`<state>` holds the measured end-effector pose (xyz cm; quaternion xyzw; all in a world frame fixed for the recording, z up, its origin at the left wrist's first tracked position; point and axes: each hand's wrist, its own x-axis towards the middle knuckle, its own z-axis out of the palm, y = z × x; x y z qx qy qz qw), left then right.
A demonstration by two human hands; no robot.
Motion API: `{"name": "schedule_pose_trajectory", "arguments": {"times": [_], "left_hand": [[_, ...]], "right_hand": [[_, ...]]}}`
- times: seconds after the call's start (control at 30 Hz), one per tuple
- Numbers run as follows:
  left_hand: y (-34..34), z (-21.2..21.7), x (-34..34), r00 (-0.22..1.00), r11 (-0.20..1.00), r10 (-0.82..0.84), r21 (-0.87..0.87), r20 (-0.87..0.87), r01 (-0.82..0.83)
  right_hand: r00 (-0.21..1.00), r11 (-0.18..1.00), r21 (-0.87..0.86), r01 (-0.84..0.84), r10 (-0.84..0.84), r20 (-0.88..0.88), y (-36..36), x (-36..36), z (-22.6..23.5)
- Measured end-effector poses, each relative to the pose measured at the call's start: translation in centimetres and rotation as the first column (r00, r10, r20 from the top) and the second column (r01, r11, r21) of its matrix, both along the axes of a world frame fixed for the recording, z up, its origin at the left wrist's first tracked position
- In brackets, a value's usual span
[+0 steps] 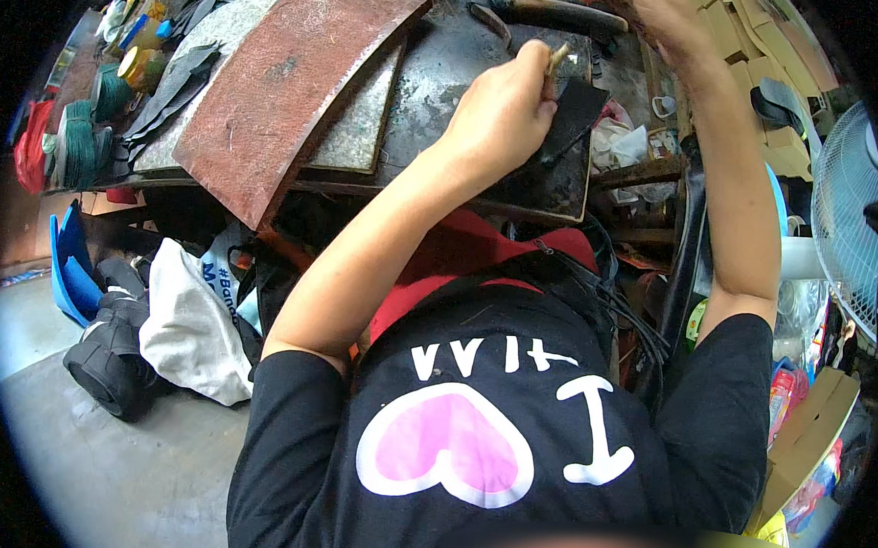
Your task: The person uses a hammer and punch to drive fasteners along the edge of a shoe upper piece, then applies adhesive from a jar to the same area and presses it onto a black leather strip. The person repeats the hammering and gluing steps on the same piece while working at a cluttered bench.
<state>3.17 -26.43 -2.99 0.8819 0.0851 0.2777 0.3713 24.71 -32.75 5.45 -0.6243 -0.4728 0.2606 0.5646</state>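
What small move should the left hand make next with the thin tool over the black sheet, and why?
Probably lower the tool tip onto the black sheet. The left hand grips a thin tool just above that sheet, which lies on the dark work slab. The right hand is higher up, away from the sheet, so it is not steadying it.

- The curved slab (286, 81) on the far left of the bench is rust-red, mottled with darker patches.
- The flat sheet (362, 124) under it is grey-green and speckled.
- The piece (571, 118) by the left hand (505, 105) is plain black (the bench top around it is dark too).
- The shirt (510, 434) is black, with white marks and a pink heart edged in white.
- The cloth (479, 251) in the lap is red.
- The bag (187, 327) on the near left floor is white.
- The fan (848, 214) at right is white.
- The thread spools (77, 141) at far left are green.
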Motion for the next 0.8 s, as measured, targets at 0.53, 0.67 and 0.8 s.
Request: {"name": "schedule_pose_trajectory", "arguments": {"times": [0.53,0.67,0.8], "left_hand": [[-0.8,1.8,-10.4,0.995,0.937,0.068,0.338,0.068,-0.087],[-0.5,0.7,-11.5,0.999,0.901,-0.003,0.433,0.052,-0.02],[0.1,0.4,-13.5,0.98,0.928,0.063,0.35,0.19,-0.127]], "right_hand": [[0.961,0.973,-0.193,-0.123,0.166,0.223,-7.1,-3.2,-1.9],[0.965,0.971,0.034,-0.235,0.23,0.123,-6.5,-4.7,-1.6],[0.592,0.917,-0.322,-0.237,0.399,0.701,-6.3,-5.3,-2.5]]}}
